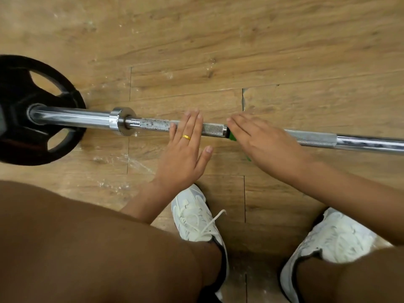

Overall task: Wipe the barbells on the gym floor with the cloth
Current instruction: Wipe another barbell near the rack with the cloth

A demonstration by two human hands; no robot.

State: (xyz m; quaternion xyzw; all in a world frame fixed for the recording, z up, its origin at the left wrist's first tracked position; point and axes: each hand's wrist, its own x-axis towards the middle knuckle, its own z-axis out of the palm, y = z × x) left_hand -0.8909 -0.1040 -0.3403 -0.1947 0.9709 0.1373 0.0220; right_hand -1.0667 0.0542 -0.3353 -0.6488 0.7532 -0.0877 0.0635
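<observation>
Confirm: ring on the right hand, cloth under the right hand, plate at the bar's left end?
No: the ring is on the left hand, not the right hand, per the head view. The cloth under the right hand and the plate at the bar's left end are correct.

Glossy chrome barbell (72,118) with rough knurled, speckled grip, matt black plate (19,101), scuffed wood-grain floor (218,51).

Wood-plank floor (218,40), patched with white residue. The barbell (153,124) rests on its black plate (17,132); two white shoes (196,217) stand near.
</observation>
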